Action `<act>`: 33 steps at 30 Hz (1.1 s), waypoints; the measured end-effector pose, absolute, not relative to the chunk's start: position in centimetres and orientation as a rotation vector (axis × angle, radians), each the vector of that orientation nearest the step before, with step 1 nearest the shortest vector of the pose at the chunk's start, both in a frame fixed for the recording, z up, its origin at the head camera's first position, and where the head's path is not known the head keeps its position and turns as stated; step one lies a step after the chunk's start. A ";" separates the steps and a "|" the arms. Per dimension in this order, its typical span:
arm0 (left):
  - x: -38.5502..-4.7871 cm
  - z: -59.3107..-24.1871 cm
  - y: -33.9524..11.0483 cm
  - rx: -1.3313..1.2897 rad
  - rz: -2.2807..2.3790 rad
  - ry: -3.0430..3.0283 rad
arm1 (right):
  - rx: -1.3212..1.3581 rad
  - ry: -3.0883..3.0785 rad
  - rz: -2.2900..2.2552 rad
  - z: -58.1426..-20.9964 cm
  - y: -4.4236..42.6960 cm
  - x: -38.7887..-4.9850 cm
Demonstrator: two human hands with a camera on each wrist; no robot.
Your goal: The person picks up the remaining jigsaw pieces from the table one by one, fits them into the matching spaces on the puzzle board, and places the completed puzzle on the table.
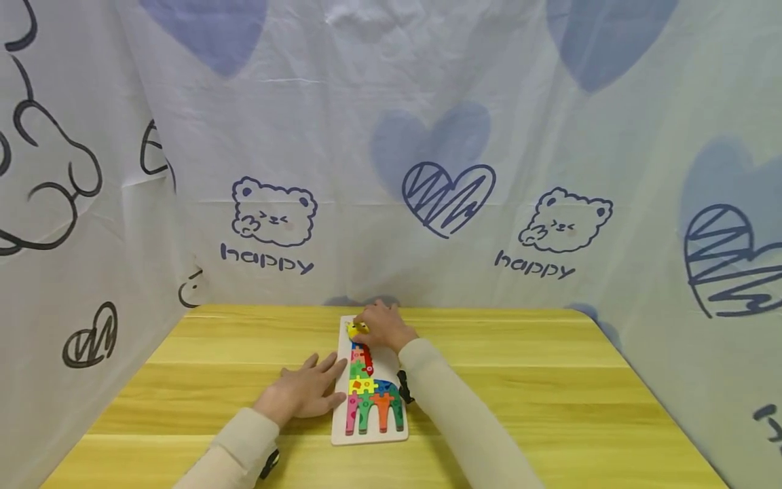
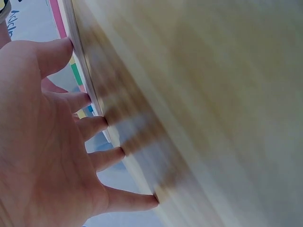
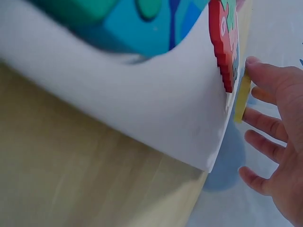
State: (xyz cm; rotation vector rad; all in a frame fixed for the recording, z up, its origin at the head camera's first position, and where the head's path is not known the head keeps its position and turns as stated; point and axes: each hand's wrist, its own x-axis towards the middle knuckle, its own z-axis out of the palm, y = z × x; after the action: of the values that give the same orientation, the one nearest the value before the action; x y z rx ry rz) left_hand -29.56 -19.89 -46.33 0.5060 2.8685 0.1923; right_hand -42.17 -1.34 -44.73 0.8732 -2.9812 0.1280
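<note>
A white puzzle board (image 1: pixel 391 370) lies lengthwise on the table, bearing a giraffe of colourful interlocking pieces. Over the board's far end, my right hand (image 1: pixel 383 326) pinches the yellow giraffe-head piece (image 3: pixel 243 97) between thumb and fingers. Just below it is the neck, with the red mane piece (image 3: pixel 222 47) along its right side. My left hand (image 1: pixel 308 388) lies flat with fingers spread at the board's left edge, the thumb touching that edge. Whether the head piece sits fully down in the board cannot be told.
The wooden table (image 1: pixel 519 387) extends to both sides of the board. A white cloth (image 1: pixel 360 258) printed with hearts and bears hangs behind the table's far edge, and more of it hangs along the left and right sides. Dark straps show at both wrists.
</note>
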 end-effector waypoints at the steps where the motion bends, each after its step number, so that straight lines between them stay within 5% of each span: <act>1: -29.6 -46.4 -19.8 0.504 0.193 2.868 | 0.862 -2.985 0.130 -44.8 -1.3 -42.2; 33: -29.2 -46.0 -19.7 0.521 0.200 2.866 | 0.704 -3.055 0.331 -46.0 -2.6 -43.9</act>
State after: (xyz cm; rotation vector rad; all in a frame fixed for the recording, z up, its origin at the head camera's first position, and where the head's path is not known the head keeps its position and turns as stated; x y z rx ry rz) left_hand -29.24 -19.66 -46.00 0.5208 2.8658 0.1996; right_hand -43.91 -2.63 -46.03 0.7038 -3.0552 0.3313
